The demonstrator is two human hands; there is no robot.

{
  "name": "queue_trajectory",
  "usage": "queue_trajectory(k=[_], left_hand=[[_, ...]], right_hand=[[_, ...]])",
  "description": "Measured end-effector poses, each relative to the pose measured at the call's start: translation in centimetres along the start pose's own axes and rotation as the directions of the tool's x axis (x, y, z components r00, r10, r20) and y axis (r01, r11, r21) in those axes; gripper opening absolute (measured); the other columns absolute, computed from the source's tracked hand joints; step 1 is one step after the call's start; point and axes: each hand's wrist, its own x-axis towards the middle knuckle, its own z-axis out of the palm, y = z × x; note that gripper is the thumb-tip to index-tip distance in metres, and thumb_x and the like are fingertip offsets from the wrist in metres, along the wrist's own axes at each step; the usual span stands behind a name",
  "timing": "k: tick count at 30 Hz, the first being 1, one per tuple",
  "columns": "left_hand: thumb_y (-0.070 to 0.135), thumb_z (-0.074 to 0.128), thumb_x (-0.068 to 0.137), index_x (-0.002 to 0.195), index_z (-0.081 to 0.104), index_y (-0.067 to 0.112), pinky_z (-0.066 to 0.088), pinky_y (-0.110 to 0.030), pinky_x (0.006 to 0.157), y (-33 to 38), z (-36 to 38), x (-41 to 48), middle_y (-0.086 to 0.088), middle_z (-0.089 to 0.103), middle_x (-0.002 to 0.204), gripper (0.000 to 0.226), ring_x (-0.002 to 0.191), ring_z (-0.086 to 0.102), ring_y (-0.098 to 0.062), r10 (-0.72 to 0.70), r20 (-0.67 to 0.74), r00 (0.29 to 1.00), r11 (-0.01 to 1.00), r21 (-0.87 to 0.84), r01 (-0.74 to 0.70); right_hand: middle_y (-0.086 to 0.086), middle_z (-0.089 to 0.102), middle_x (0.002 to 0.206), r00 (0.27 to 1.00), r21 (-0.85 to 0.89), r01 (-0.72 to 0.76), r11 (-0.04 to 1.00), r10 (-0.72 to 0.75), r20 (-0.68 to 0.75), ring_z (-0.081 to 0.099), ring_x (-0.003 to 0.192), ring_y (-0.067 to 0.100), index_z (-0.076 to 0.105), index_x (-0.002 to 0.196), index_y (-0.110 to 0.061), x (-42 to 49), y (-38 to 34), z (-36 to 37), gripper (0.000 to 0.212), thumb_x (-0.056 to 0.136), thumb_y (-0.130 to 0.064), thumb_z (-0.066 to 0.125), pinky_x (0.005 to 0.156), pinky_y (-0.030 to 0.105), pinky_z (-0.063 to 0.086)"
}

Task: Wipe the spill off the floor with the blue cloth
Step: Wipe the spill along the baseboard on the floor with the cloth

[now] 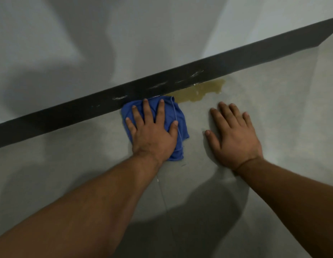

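Head view, left hand (152, 135): we are seeing it pressing flat on the blue cloth (177, 116), grip spread apart.
Blue cloth: lying bunched on the floor (273, 108), touching the dark baseboard (69, 116).
Spill (197, 91): sitting yellowish just beside the cloth.
Right hand (234, 138): resting flat on the floor, fingers apart.

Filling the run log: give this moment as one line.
left hand flat on blue cloth | right hand flat on floor | spill remains by baseboard
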Motion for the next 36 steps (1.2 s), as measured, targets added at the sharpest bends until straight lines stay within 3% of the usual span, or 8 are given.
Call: queue_trajectory(k=[7, 12, 17, 22, 26, 30, 36], left_hand=[[0.057, 0.016, 0.099, 0.164, 0.011, 0.021, 0.016, -0.056, 0.128, -2.9, -0.9, -1.6, -0.012, 0.018, 0.172, 0.074, 0.157, 0.016, -0.039, 0.166, -0.026, 0.986, 0.985, 0.056, -0.164], [0.051, 0.027, 0.104, 0.164, 0.009, 0.023, 0.007, -0.057, 0.128, -1.7, -0.8, -0.3, -0.006, 0.011, 0.174, 0.069, 0.158, 0.009, -0.038, 0.127, -0.020, 0.992, 0.992, 0.005, -0.127], [0.055, 0.023, 0.103, 0.164, 0.004, 0.022, 0.011, -0.059, 0.128, 1.3, 0.2, -2.0, -0.006, 0.009, 0.174, 0.072, 0.160, 0.007, -0.035, 0.292, -0.017, 0.956, 0.952, 0.095, -0.290], [0.052, 0.020, 0.103, 0.165, 0.003, 0.021, 0.007, -0.052, 0.130, -1.1, 0.4, -4.6, -0.007, 0.005, 0.175, 0.072, 0.161, 0.004, -0.031, 0.255, 0.017, 0.967, 0.965, 0.065, -0.256], [0.047, 0.024, 0.104, 0.165, 0.008, 0.018, 0.008, -0.052, 0.130, -0.3, -0.4, -1.6, -0.007, 0.007, 0.174, 0.069, 0.160, 0.006, -0.033, 0.224, -0.005, 0.975, 0.973, 0.066, -0.223], [0.045, 0.031, 0.105, 0.164, 0.010, 0.020, 0.013, -0.055, 0.128, 1.8, -1.3, 1.9, -0.005, 0.009, 0.174, 0.068, 0.158, 0.011, -0.038, 0.304, 0.003, 0.953, 0.951, 0.054, -0.304], [0.053, 0.025, 0.101, 0.164, 0.010, 0.018, 0.010, -0.051, 0.130, 3.3, -1.0, 0.7, -0.007, 0.011, 0.174, 0.073, 0.159, 0.010, -0.035, 0.426, 0.021, 0.904, 0.899, 0.101, -0.426]], right_hand=[[0.003, 0.013, 0.171, 1.000, 0.063, -0.004, 0.998, 0.004, -0.002, 0.007, 0.157, 0.023, 0.012, 0.163, -0.024, 0.0, 0.1, -0.6, 0.071, 0.101, -0.058, 0.019, 0.127, 0.050, 0.011], [0.003, 0.017, 0.170, 1.000, 0.033, 0.022, 0.999, -0.022, -0.004, 0.013, 0.157, 0.024, 0.015, 0.163, -0.022, 0.1, 0.7, -0.5, 0.075, 0.099, -0.061, 0.022, 0.126, 0.049, 0.014], [0.004, 0.022, 0.169, 0.999, 0.040, -0.005, 0.999, 0.007, -0.036, 0.017, 0.156, 0.024, 0.021, 0.162, -0.022, 0.2, 0.8, -0.4, 0.072, 0.100, -0.058, 0.026, 0.126, 0.050, 0.016], [0.004, 0.024, 0.169, 1.000, 0.068, 0.000, 0.998, 0.002, -0.030, 0.018, 0.156, 0.024, 0.023, 0.161, -0.021, 0.2, 0.6, -0.9, 0.071, 0.099, -0.056, 0.027, 0.126, 0.049, 0.016], [0.007, 0.036, 0.163, 0.997, 0.065, -0.033, 0.997, 0.038, -0.073, 0.032, 0.149, 0.029, 0.035, 0.157, -0.019, 1.4, 1.2, -1.5, 0.076, 0.093, -0.061, 0.037, 0.121, 0.050, 0.029], [0.010, 0.041, 0.157, 0.974, 0.073, -0.165, 0.984, 0.174, -0.142, 0.037, 0.144, 0.031, 0.039, 0.152, -0.019, 2.6, 3.0, -2.0, 0.073, 0.094, -0.062, 0.041, 0.120, 0.053, 0.030], [0.011, 0.044, 0.156, 0.975, 0.096, -0.161, 0.982, 0.174, -0.142, 0.038, 0.143, 0.031, 0.040, 0.152, -0.017, 2.8, 3.7, -1.6, 0.071, 0.094, -0.057, 0.042, 0.120, 0.053, 0.030]])
